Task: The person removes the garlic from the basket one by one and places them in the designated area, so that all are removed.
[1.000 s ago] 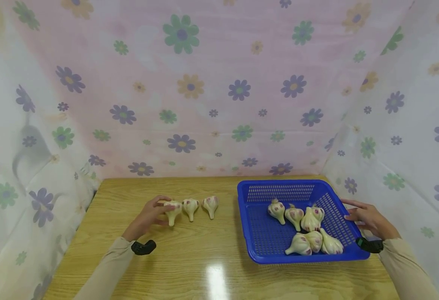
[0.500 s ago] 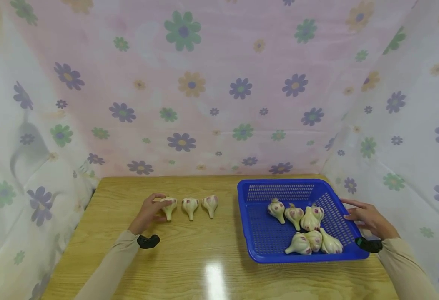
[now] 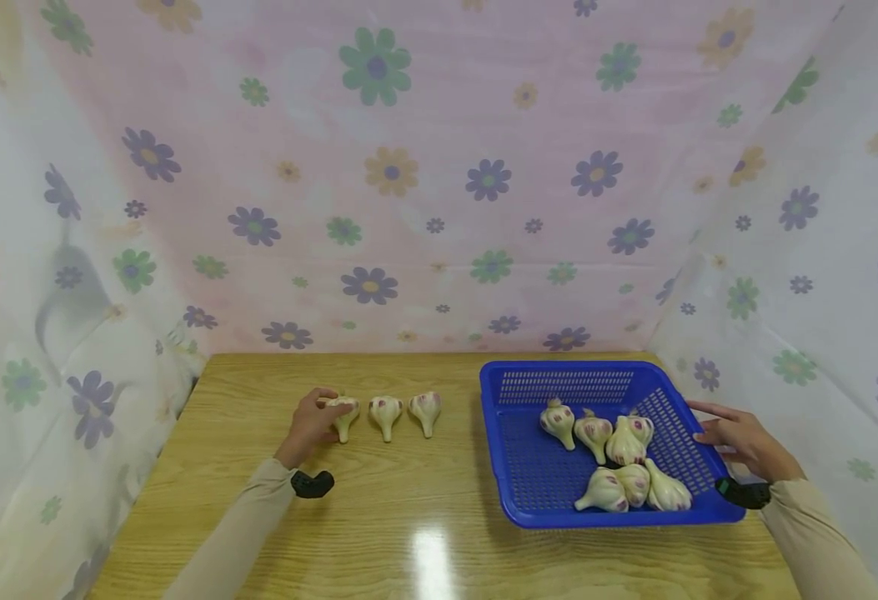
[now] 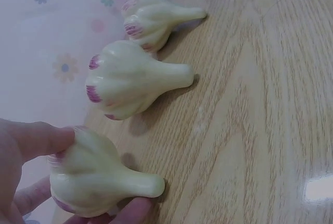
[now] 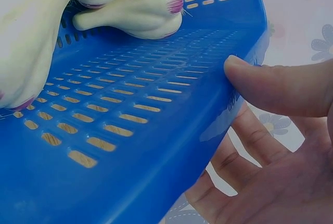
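My left hand [image 3: 309, 427] holds the leftmost garlic bulb [image 3: 344, 425] between thumb and fingers, its stem toward me. In the left wrist view that garlic bulb [image 4: 96, 174] lies at the wooden table, apart from the middle garlic bulb [image 4: 127, 81]. The right-hand garlic bulb [image 3: 426, 410] completes a row of three. On the right, my right hand [image 3: 752, 443] grips the side of a blue plastic basket [image 3: 500, 467]. The right wrist view shows the thumb [image 5: 270, 86] on the rim and the fingers [image 5: 239, 166] outside the wall. Several garlic bulbs [image 3: 626, 440] lie inside the basket.
The wooden table [image 3: 393, 533] carries the row and the basket. Flowered cloth [image 3: 439, 192] hangs behind the table and along both sides. Each wrist wears a black device, such as the left wrist strap [image 3: 313, 484].
The left hand has shifted its garlic bulb slightly left and back, widening the gap to the middle bulb. The right hand and basket stay put; the view has moved slightly.
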`<state>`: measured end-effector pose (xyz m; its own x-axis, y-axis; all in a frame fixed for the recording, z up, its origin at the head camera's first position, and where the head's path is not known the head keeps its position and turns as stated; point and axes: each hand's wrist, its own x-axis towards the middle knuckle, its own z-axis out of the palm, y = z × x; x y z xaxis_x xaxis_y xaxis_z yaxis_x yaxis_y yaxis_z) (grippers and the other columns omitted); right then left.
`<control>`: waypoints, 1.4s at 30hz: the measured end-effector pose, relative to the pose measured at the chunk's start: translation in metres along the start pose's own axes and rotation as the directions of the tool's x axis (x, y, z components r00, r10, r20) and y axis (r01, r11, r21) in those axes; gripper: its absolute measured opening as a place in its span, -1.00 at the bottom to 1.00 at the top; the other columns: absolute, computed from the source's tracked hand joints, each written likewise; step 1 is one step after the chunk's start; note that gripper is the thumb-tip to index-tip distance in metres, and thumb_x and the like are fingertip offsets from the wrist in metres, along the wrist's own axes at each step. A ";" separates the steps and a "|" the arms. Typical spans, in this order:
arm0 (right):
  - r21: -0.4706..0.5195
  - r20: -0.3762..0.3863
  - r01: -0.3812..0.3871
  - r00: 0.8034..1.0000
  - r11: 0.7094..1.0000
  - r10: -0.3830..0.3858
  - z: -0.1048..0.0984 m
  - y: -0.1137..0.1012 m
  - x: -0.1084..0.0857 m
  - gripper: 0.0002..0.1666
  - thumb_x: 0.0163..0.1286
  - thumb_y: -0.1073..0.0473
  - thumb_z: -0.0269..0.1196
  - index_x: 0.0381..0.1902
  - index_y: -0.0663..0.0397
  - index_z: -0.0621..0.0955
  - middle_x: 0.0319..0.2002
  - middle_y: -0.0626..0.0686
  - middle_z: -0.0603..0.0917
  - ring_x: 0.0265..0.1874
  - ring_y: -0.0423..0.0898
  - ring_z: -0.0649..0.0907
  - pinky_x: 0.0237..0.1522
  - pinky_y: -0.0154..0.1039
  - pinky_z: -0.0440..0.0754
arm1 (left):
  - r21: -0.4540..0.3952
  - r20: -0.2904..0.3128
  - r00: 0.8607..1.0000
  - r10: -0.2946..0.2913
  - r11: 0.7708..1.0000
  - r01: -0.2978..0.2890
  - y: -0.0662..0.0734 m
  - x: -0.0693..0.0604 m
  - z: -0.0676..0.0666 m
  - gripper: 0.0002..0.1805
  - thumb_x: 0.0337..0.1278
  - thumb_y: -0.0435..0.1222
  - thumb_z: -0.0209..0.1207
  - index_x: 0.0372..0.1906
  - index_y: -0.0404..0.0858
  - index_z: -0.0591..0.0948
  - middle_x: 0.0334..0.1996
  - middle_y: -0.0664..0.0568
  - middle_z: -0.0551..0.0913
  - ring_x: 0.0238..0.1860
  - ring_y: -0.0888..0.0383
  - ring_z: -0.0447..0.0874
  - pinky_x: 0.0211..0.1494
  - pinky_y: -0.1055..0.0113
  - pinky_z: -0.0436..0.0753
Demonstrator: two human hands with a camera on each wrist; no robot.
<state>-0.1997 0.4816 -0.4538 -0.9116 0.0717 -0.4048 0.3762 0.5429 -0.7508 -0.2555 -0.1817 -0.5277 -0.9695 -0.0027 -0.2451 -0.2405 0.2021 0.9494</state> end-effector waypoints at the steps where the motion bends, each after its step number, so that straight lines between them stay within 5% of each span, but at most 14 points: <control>1: -0.003 -0.002 -0.001 1.000 1.000 0.001 0.000 0.001 0.000 -0.17 0.32 0.25 0.12 0.44 0.34 0.02 -0.07 0.21 0.63 -0.19 0.08 0.68 -0.09 0.14 0.58 | 0.000 0.000 1.000 -0.003 1.000 0.003 0.000 0.000 0.000 -0.44 0.16 -0.17 0.26 0.16 -0.35 0.35 0.10 -0.29 0.27 -0.18 -0.11 0.51 -0.21 0.03 0.66; 22: -0.014 -0.012 0.004 1.000 1.000 -0.004 0.001 0.000 0.000 -0.16 0.31 0.26 0.13 0.43 0.37 0.00 -0.09 0.25 0.64 -0.22 0.07 0.67 -0.14 0.13 0.60 | 0.023 0.006 1.000 -0.025 0.999 0.025 0.003 -0.002 0.000 -0.40 0.14 -0.15 0.27 0.19 -0.33 0.35 0.13 -0.29 0.26 -0.28 -0.05 0.52 -0.23 0.08 0.66; 31: -0.012 -0.014 0.010 1.000 1.000 -0.010 0.001 0.001 0.000 -0.18 0.33 0.28 0.10 0.42 0.37 0.01 -0.10 0.24 0.64 -0.22 0.07 0.67 -0.14 0.12 0.60 | 0.086 0.012 1.000 -0.002 0.996 0.001 0.005 -0.004 -0.001 -0.43 0.18 -0.17 0.24 0.20 -0.33 0.35 0.18 -0.33 0.23 -0.09 -0.16 0.50 -0.18 0.00 0.63; 42: -0.012 -0.010 0.004 1.000 1.000 -0.005 0.000 0.003 0.003 -0.15 0.31 0.25 0.16 0.43 0.36 0.03 -0.07 0.23 0.63 -0.21 0.04 0.67 -0.11 0.17 0.57 | 0.238 -0.041 0.986 0.159 0.960 -0.144 0.029 -0.005 -0.004 -0.50 0.19 -0.18 0.22 0.16 -0.33 0.42 0.24 -0.32 0.27 0.24 -0.24 0.22 0.09 -0.10 0.42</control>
<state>-0.2012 0.4839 -0.4573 -0.9149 0.0776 -0.3962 0.3701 0.5531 -0.7463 -0.2575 -0.1799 -0.4980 -0.9965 -0.0110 -0.0831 -0.0798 0.4280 0.9002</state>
